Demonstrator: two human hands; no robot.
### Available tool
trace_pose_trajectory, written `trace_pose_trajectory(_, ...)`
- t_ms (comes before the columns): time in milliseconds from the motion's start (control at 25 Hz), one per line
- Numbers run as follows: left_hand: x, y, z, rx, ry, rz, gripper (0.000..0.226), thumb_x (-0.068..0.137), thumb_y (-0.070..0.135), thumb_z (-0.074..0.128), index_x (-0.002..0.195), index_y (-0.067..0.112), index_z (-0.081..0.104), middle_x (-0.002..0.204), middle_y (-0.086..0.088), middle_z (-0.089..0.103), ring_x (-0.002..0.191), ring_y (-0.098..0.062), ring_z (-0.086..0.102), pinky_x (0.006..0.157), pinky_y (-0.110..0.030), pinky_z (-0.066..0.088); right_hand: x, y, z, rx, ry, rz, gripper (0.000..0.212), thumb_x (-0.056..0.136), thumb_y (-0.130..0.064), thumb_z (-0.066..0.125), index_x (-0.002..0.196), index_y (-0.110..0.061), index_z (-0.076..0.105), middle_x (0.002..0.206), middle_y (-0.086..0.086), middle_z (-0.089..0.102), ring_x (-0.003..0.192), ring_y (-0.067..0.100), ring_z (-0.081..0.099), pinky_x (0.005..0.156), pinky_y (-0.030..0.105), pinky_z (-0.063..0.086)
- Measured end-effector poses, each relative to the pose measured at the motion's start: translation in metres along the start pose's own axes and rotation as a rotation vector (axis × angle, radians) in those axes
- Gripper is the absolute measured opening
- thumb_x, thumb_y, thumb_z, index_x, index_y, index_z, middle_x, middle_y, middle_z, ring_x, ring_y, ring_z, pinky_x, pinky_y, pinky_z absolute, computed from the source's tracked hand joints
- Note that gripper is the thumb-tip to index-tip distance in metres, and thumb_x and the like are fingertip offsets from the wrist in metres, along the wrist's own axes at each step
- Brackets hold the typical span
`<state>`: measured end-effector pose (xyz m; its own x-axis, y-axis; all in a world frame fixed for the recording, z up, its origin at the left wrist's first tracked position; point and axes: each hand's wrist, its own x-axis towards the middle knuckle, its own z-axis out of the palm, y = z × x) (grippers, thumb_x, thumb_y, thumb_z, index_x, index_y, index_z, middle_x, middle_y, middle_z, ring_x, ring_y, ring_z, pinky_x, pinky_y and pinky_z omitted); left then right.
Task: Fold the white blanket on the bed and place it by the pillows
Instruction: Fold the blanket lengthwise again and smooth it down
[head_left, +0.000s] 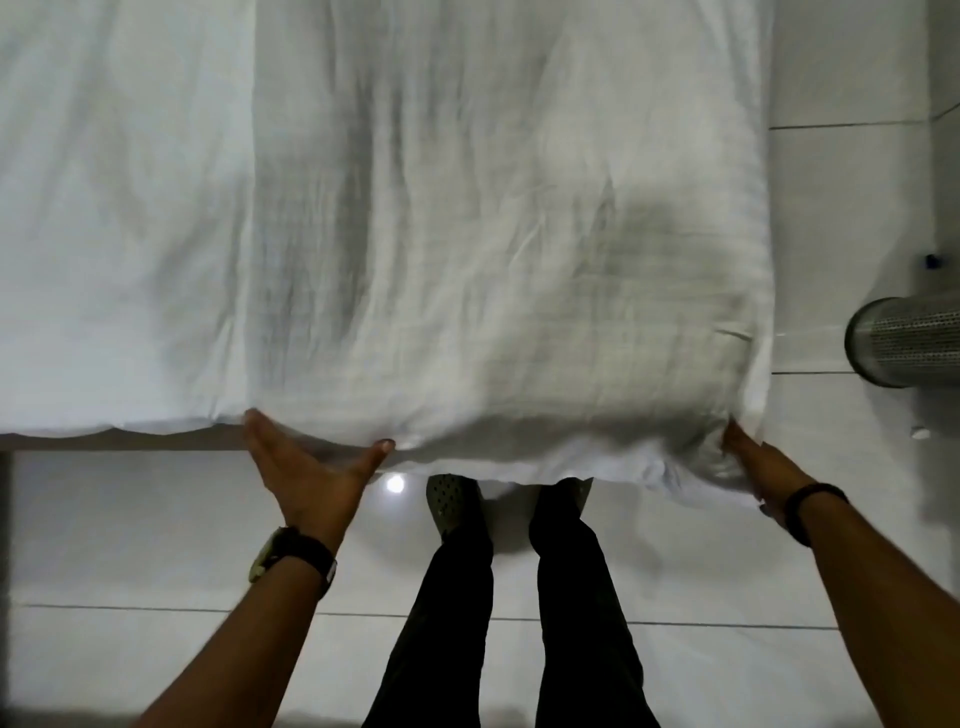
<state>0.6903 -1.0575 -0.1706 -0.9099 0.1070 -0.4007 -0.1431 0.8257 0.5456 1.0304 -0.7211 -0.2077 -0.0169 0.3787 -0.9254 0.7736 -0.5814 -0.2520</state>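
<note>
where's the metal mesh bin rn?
Head view, far right edge: the metal mesh bin stands on the white tiled floor, right of the white blanket, beyond the right hand.

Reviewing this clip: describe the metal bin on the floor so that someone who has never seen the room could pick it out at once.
Start from the bed draped with the white blanket, then look past its right edge to the pale tiled floor. The bin stands there, cut off by the frame edge: a perforated silver cylinder, the only metallic thing in view.

No text, label, brand, number or sign can be read anywhere here.
</note>
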Motion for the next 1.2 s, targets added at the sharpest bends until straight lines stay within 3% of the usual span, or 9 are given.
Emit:
trace_pose_trajectory(120, 0.004, -0.023, -0.008, -0.305, -0.174, -0.121, 0.108, 0.051, 0.034, 0.096, 0.143, 0.027, 0.039, 0.139, -0.002, 0.054, 0.125, -0.021, 0.053, 0.107, -0.046, 0.043, -0.018, 0.014, 0.027, -0.055, 0.028, -0.170, 0.049, 0.051, -0.064, 0.080, 0.094, -0.042, 0.070, 0.108, -0.013, 0.071, 0.099, 0.010, 0.062, 0.086, 0.028, 0.047)
trace_pose_trajectory(200, 0.019, -0.032, -0.012, -0.279, -0.324, -0.145, 0.091, 0.048, 0.039, 0.094, 0.130, 0.027, 0.056, 0.121, 0.002, 0.067, 0.112, -0.020, 0.063, 0.098, -0.046, 0.051, -0.021, 0.016, 0.043, -0.024, 0.100, -0.253, 0.031, 0.056, -0.045, 0.087, 0.081, -0.041, 0.070, 0.088, -0.023, 0.070, 0.089, 0.001, 0.062, 0.070, 0.019, 0.046)
trace_pose_trajectory(280, 0.036, -0.036, -0.013, -0.247, -0.418, -0.186, 0.095, 0.041, 0.050, 0.091, 0.127, 0.027, 0.059, 0.120, 0.003, 0.068, 0.110, -0.021, 0.063, 0.097, -0.045, 0.051, -0.022, 0.028, 0.054, 0.048, 0.167, -0.249, 0.036, 0.063, -0.030, 0.090, 0.088, -0.035, 0.066, 0.090, -0.018, 0.068, 0.087, 0.003, 0.063, 0.070, 0.023, 0.048)
trace_pose_trajectory(400, 0.050, -0.039, -0.010, -0.233, -0.461, -0.232, 0.094, 0.039, 0.047, 0.091, 0.126, 0.025, 0.061, 0.123, 0.001, 0.066, 0.111, -0.022, 0.061, 0.093, -0.038, 0.049, -0.026, 0.060, 0.058, 0.107, 0.171, -0.068, 0.050, 0.066, -0.033, 0.089, 0.106, -0.023, 0.061, 0.100, -0.005, 0.066, 0.092, 0.018, 0.062, 0.085, 0.036, 0.050)
trace_pose_trajectory(560, 0.044, -0.044, -0.003, -0.326, -0.264, -0.173, 0.099, 0.052, 0.029, 0.093, 0.139, 0.022, 0.047, 0.133, 0.001, 0.057, 0.118, -0.020, 0.054, 0.098, -0.034, 0.045, -0.039, 0.088, 0.052, 0.168, 0.151, 0.024, 0.044, 0.073, -0.022, 0.082, 0.112, -0.012, 0.065, 0.106, 0.007, 0.071, 0.097, 0.030, 0.066, 0.088, 0.046, 0.054)
trace_pose_trajectory(640, 0.047, -0.046, 0.001, -0.399, -0.153, -0.186, 0.109, 0.052, 0.026, 0.094, 0.145, 0.021, 0.036, 0.140, 0.000, 0.050, 0.123, -0.019, 0.050, 0.104, -0.036, 0.043, -0.050, 0.098, 0.048, 0.249, 0.181, 0.015, 0.036, 0.073, -0.020, 0.082, 0.107, -0.018, 0.067, 0.103, 0.006, 0.073, 0.092, 0.028, 0.069, 0.074, 0.042, 0.058)
trace_pose_trajectory(840, 0.033, -0.046, 0.007, -0.073, -0.495, -0.154, 0.072, 0.053, 0.029, 0.095, 0.116, 0.023, 0.063, 0.112, 0.004, 0.066, 0.111, -0.022, 0.061, 0.092, -0.035, 0.050, -0.058, 0.098, 0.073, 0.350, 0.111, -0.027, 0.053, 0.068, -0.027, 0.086, 0.116, -0.017, 0.066, 0.111, 0.004, 0.073, 0.103, 0.029, 0.067, 0.092, 0.047, 0.053)
trace_pose_trajectory(960, 0.008, -0.060, -0.004, -0.003, -0.564, -0.051, 0.084, 0.049, 0.037, 0.092, 0.124, 0.021, 0.058, 0.116, 0.004, 0.064, 0.105, -0.017, 0.060, 0.090, -0.037, 0.049, -0.062, 0.098, 0.107, 0.350, 0.133, -0.012, 0.054, 0.070, -0.022, 0.085, 0.120, -0.015, 0.063, 0.112, 0.003, 0.070, 0.102, 0.028, 0.064, 0.090, 0.047, 0.054)
trace_pose_trajectory(1200, -0.030, -0.101, -0.030, -0.126, -0.553, -0.393, 0.068, 0.053, 0.030, 0.070, 0.118, 0.012, 0.061, 0.116, -0.014, 0.066, 0.088, -0.025, 0.062, 0.077, -0.036, 0.047, -0.098, 0.128, 0.092, 0.274, 0.435, -0.079, 0.032, 0.082, -0.003, 0.065, 0.111, -0.014, 0.057, 0.111, 0.015, 0.063, 0.087, 0.029, 0.057, 0.077, 0.036, 0.046)
